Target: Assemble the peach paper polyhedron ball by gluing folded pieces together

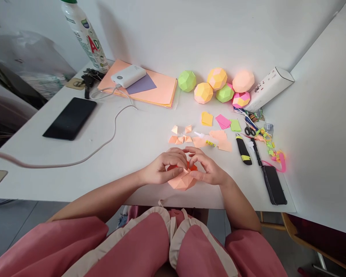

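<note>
An open peach paper ball [183, 182], built of folded facets, sits near the table's front edge between my hands. My left hand [170, 165] grips its rim from the left, thumb outside and fingers curled over the top. From the right, my right hand [204, 168] pinches the same rim, thumb on the outer facets. The orange inside shows a little between the fingers; the fingertips are partly hidden. Just beyond lie several folded peach paper pieces [180, 139], a small glue tube [210, 143] with a yellow label, and flat peach paper pieces [225, 145].
Finished paper balls [217, 79] line the wall. A cutter [243, 150], scissors [250, 131] and a black phone holder [273, 184] lie right. Left are a phone [70, 118], a white cable [114, 129], a power bank [129, 76] on paper sheets [161, 88], and a tall bottle [86, 36].
</note>
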`<state>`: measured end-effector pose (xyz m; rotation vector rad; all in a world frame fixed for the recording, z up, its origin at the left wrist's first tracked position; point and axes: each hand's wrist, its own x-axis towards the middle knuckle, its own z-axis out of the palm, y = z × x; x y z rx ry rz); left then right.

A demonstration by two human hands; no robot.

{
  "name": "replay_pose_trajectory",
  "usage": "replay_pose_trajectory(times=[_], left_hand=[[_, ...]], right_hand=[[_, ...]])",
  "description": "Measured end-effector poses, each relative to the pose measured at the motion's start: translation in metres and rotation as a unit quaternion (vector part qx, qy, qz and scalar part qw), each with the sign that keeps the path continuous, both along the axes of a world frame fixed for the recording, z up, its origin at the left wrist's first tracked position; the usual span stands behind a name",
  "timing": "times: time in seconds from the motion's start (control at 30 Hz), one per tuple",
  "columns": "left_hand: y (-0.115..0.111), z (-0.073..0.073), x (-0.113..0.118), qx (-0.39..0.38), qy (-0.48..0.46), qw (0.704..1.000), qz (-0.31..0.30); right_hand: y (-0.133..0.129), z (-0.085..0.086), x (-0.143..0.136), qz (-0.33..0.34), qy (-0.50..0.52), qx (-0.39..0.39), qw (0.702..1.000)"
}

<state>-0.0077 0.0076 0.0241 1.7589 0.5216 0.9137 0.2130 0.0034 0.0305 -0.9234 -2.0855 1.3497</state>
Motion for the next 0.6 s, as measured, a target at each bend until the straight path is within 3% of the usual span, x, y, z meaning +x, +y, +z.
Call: replay_pose_trajectory(times=[0.47, 0.6], left_hand=[[0.0032, -0.0024, -0.0029, 0.03, 0.057, 0.998, 0.012], [0.0038, -0.0035, -0.0034, 0.046, 0.047, 0.998, 0.019]], right_hand=[[-0.0023, 0.0069, 0.0008, 0.015, -0.092, -0.056, 0.994], [-0.0034, 0.0067, -0.0002, 0.018, -0.074, -0.043, 0.996]])
